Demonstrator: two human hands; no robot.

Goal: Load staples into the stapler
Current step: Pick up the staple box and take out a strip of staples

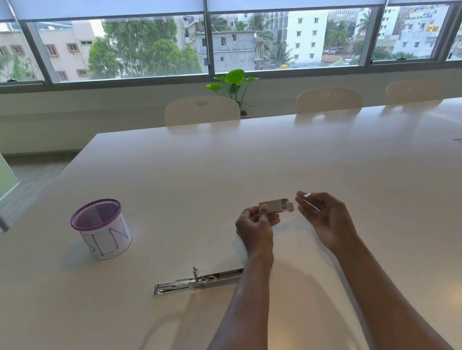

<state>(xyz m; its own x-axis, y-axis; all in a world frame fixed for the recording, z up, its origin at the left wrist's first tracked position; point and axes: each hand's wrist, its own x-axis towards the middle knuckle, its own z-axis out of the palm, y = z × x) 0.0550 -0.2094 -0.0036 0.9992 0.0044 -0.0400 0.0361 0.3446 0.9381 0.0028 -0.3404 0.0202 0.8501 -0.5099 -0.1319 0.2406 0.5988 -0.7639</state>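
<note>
A metal stapler lies opened out flat on the white table, near my left forearm, its right end hidden behind the arm. My left hand holds a small grey staple box above the table, with the box's flap open toward the right. My right hand is just right of the box, palm turned up. A thin silvery strip of staples is pinched at its fingertips.
A purple mesh cup wrapped in white paper with blue lettering stands on the table's left part. Three white chairs line the far edge. A potted plant sits behind them under the windows.
</note>
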